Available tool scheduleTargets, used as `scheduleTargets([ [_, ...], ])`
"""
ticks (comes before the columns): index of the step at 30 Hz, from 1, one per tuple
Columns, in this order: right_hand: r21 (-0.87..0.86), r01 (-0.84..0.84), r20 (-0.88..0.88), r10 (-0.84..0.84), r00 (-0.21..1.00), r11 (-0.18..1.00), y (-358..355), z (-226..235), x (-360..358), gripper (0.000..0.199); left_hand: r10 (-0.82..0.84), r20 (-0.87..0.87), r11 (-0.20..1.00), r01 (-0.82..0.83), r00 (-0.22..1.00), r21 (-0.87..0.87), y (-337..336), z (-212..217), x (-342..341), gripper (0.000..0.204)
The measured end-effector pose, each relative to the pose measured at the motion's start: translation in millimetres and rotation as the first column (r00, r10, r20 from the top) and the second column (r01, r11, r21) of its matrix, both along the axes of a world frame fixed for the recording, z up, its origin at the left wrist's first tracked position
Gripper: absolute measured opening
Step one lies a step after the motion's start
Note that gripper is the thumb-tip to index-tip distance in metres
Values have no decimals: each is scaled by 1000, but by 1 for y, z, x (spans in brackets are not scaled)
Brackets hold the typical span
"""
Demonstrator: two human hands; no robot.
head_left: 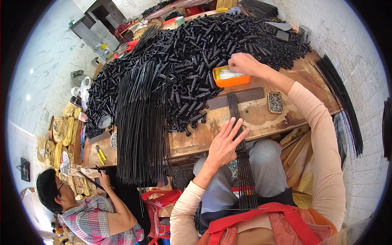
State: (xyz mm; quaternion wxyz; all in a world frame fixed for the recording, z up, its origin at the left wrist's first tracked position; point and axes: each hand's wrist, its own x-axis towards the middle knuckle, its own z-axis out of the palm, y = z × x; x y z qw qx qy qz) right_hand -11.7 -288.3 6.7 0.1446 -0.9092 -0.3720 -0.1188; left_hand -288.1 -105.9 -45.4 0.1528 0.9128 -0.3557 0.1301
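Note:
My left hand [226, 143] lies flat with fingers spread on a row of thin black rods [246, 175]. The rods run side by side from my lap over the table edge, their far ends on a dark flat bar [254, 94]. At the back of an orange box [232, 81], my right hand [245, 64] is bent down with its fingers curled together. Thin silvery pins [228, 74] lie in that box. Whatever the right fingertips hold, if anything, is hidden. A thin metal pin [247, 209] lies crosswise at the rods' near ends.
A big heap of black tubular parts [192, 45] covers the wooden table [188, 149]. Long black rods [141, 130] hang over its edge; another bundle [341, 102] is at right. A small tin [275, 102] holds tiny metal parts. Yellow-handled pliers [101, 155] and a co-worker [90, 208] are left.

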Motion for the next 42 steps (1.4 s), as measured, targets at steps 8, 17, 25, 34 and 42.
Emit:
scheduleTargets([
  [8,100,-159,74,152,986,982,-15,-8,-96,13,-5,9,999,5,1000,-39,11,-7,-12,82],
  [17,-70,-178,59,182,982,982,-30,-21,-99,32,23,21,997,-21,1000,-70,6,-8,-9,82],
  [25,-54,-231,68,235,970,971,-31,-24,-95,33,33,20,995,-31,999,-95,6,-8,-10,83],
  [34,-70,-234,55,238,970,970,-32,-27,-92,35,32,2,994,-32,999,-104,6,-8,-10,82],
  [42,-117,-249,95,261,961,961,-29,-23,-91,33,33,-2,994,-33,999,-104,6,-7,-11,82],
])
